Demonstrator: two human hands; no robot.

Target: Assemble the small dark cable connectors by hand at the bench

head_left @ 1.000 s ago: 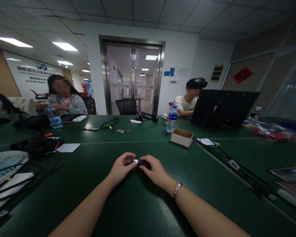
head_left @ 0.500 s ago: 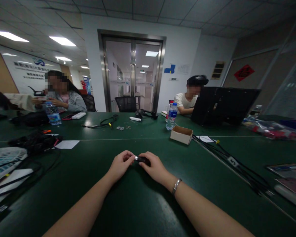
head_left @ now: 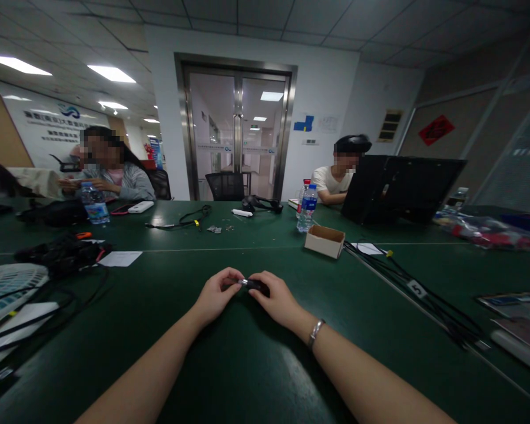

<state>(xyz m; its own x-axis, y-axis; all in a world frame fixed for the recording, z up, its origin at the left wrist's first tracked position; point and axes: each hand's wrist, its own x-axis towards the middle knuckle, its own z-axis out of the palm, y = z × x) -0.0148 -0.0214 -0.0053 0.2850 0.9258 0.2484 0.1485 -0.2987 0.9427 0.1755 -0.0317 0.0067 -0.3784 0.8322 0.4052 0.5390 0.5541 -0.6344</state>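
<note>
My two hands meet low over the green table (head_left: 229, 359), a little in front of me. Between them is a small dark object with a shiny metal end (head_left: 249, 285). My left hand (head_left: 215, 295) pinches its metal end with curled fingers. My right hand (head_left: 277, 300), with a metal bracelet at the wrist, is closed round the dark body. What the object is I cannot make out.
A small open cardboard box (head_left: 325, 241) and two water bottles (head_left: 308, 207) stand beyond my hands. Black cables (head_left: 417, 292) run along the right. A tangle of black gear (head_left: 59, 253) lies left. Two people sit at the far side, one behind an open laptop (head_left: 401, 188).
The view has tilted slightly since a second ago. My hands have stayed together on the small object, with only slight finger movement.
</note>
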